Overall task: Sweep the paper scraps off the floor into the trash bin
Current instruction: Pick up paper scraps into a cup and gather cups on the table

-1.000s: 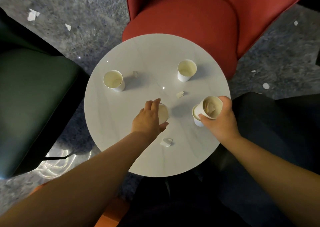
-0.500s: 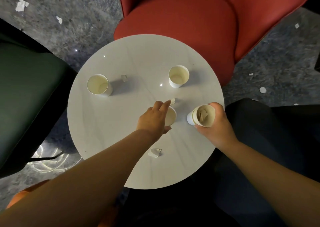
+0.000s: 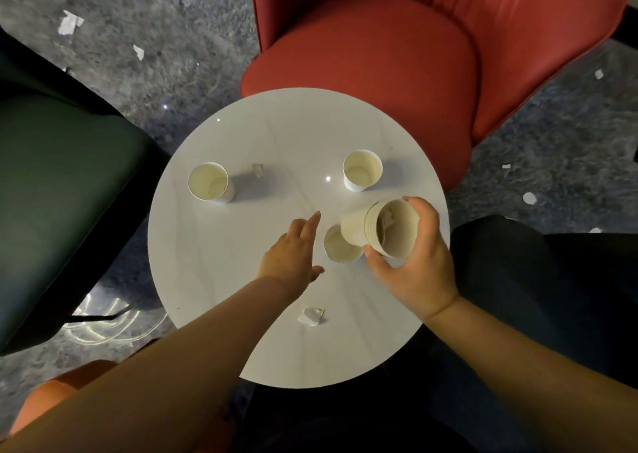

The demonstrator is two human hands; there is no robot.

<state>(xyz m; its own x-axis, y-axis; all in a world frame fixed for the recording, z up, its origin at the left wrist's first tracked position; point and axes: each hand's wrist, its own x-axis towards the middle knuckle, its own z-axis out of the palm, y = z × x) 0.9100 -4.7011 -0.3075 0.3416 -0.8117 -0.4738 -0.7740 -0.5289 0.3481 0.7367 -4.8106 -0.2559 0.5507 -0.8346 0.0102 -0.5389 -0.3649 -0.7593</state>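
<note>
Before you: round white desk (image 3: 262,314) bearing three upright paper cups (image 3: 210,182), flanked by red armchair (image 3: 397,49) and dark green chair (image 3: 58,183).

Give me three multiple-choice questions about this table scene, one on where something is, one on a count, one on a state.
1. Where does the torn paper scrap lie?
A. on the red chair
B. on the round table, near its front edge
C. inside a cup

2. How many cups stand free on the table?
A. three
B. one
C. five

3. How is the right hand?
A. flat on the table
B. gripping a tilted cup stack
C. out of view

1 B, scrap lies on white tabletop.
2 A, two behind, one under the stack.
3 B, fingers curl round the stack.
</note>
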